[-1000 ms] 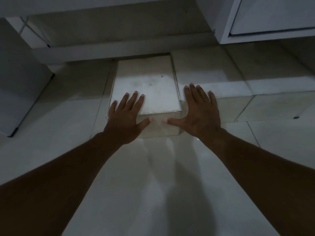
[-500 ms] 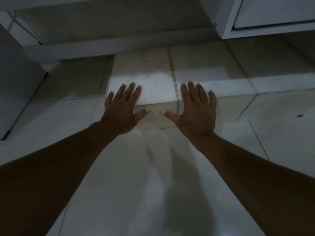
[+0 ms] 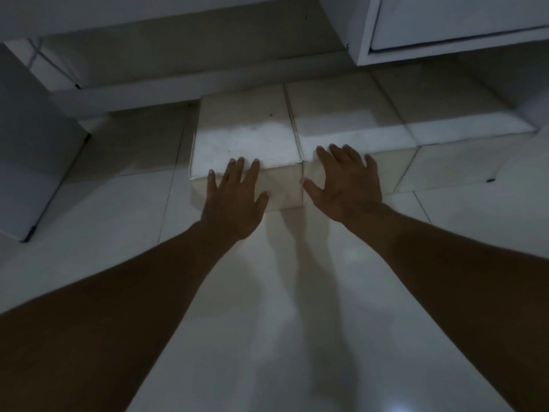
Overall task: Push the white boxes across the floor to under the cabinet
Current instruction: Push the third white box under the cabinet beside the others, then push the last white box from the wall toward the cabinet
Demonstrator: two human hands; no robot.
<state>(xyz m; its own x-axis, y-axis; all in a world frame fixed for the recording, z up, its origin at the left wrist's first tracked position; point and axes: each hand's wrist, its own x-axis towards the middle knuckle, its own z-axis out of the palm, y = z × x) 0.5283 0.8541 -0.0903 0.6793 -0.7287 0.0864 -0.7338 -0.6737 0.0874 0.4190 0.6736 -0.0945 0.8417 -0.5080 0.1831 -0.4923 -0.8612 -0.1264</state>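
A row of white boxes lies on the tiled floor below a white cabinet (image 3: 454, 28). The leftmost white box (image 3: 243, 135) sits flush beside a second box (image 3: 347, 120), and a third box (image 3: 463, 114) follows to the right. My left hand (image 3: 234, 200) presses flat, fingers spread, against the near face of the leftmost box. Spread the same way, my right hand (image 3: 347, 179) rests on the near face of the second box. The far ends of the boxes reach into the shadow under the cabinet.
A grey panel (image 3: 32, 150) stands on the floor at the left. A low white ledge (image 3: 124, 99) runs along the wall behind the boxes. Pale glossy floor tiles (image 3: 267, 322) stretch toward me between my forearms.
The leftmost box has slid forward and now lines up with the box beside it. Both hands have slipped from the box tops down onto the near faces.
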